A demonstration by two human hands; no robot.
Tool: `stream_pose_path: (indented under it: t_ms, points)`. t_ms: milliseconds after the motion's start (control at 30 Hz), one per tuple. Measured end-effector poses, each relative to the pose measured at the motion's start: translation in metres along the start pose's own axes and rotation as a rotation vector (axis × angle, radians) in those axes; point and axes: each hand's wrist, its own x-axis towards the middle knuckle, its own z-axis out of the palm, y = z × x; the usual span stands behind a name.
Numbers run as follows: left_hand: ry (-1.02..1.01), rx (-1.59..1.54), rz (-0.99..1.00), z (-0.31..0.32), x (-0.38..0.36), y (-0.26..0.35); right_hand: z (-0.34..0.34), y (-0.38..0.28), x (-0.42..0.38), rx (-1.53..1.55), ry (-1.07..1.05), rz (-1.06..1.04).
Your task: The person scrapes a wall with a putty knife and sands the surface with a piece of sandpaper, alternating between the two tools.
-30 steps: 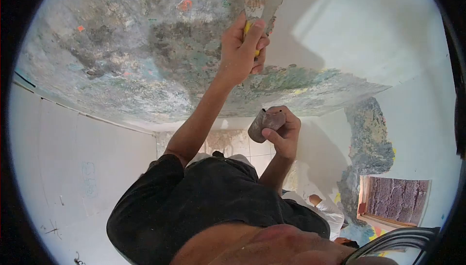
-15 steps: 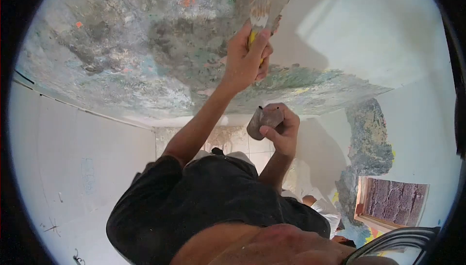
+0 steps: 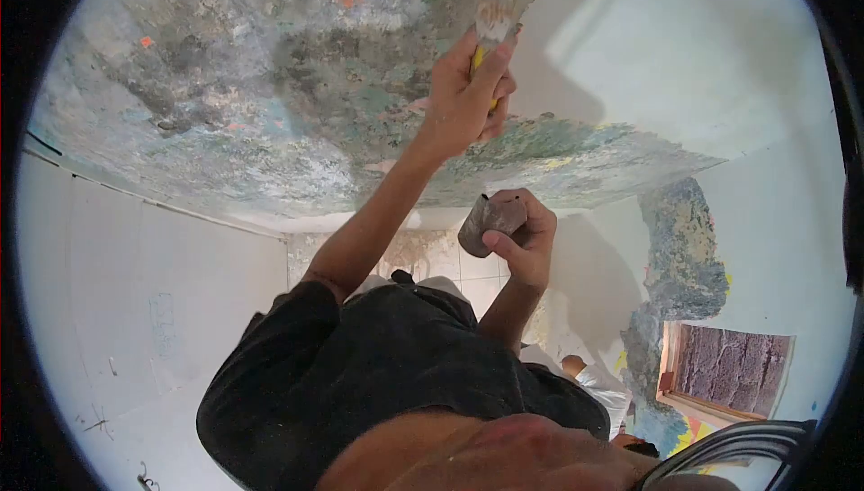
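Observation:
My left hand is raised to the wall, closed round the yellow handle of what looks like a putty knife. Its flat end is streaked white and brown and lies against the wall near the edge of the white coating; its far tip blends into the grey surface. Lower and to the right, my right hand grips a grey-brown curved piece, smeared and dull, with dark spots at its upper corners. The thumb presses its near side and the fingers go behind. What it is exactly, I cannot make out.
Smooth white wall extends right of the rough patch. A framed opening is at lower right, with looped cables beneath it. Another person's pale clothing shows behind my right arm. Floor tiles lie below.
My left hand and the putty knife have shifted slightly right and down along the wall. The right hand still holds the curved piece in nearly the same place.

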Motion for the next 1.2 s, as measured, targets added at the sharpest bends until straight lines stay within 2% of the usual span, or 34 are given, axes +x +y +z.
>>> stream_pose_path:
  t_ms: [233,433,533,600,733,900,933,1067,1133,1200]
  points:
    - [0.014,-0.030,-0.049,0.002,0.003,0.002,0.009,-0.003,-0.004,0.014,-0.010,0.092]
    - [-0.029,-0.035,-0.010,0.007,0.008,0.010,0.007,0.001,-0.005,-0.011,-0.026,0.100]
    - [0.010,0.056,-0.017,0.002,-0.002,0.002,0.007,-0.002,-0.011,0.009,-0.040,0.106]
    - [-0.039,0.044,-0.018,0.001,0.006,0.003,0.007,-0.008,-0.010,-0.040,-0.050,0.144]
    - [0.003,0.003,-0.057,-0.003,0.004,-0.003,0.012,0.002,-0.011,-0.023,-0.032,0.100]
    - [-0.004,-0.033,-0.139,-0.021,-0.035,-0.007,0.004,0.002,-0.007,-0.122,-0.136,0.110]
    - [-0.018,-0.065,-0.166,-0.026,-0.043,-0.008,-0.001,0.018,-0.005,-0.111,-0.133,0.008]
    - [-0.086,0.116,-0.144,-0.033,-0.065,0.000,-0.006,0.038,0.008,-0.227,-0.114,0.072]
    - [-0.197,0.157,-0.117,-0.040,-0.075,-0.001,-0.002,0.044,0.005,-0.106,-0.037,0.134]
    - [-0.170,0.226,-0.220,-0.032,-0.088,0.006,0.014,0.036,0.014,0.018,-0.045,0.125]
